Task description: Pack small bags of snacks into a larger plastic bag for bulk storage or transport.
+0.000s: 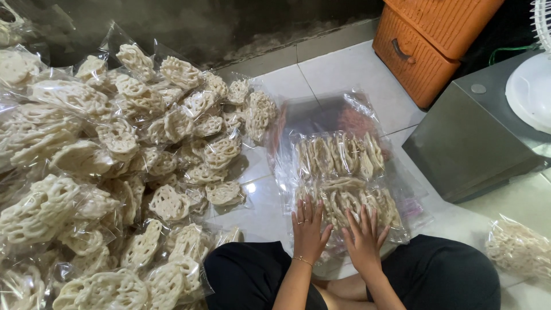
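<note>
Both hands lie flat with fingers spread, left hand (308, 228) and right hand (364, 236), pressing the near end of a clear bag (344, 183) of lacy crackers on the tile floor (344, 74). Left of them sprawls a heap of bagged crackers (109, 172); one small bag (516, 248) lies right.

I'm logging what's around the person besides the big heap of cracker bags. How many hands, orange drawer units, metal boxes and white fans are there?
Hands: 2, the left hand and right hand, both flat on the big clear bag of crackers
Orange drawer unit: 1
Grey metal box: 1
White fan: 1, partly out of frame
Total: 5
</note>
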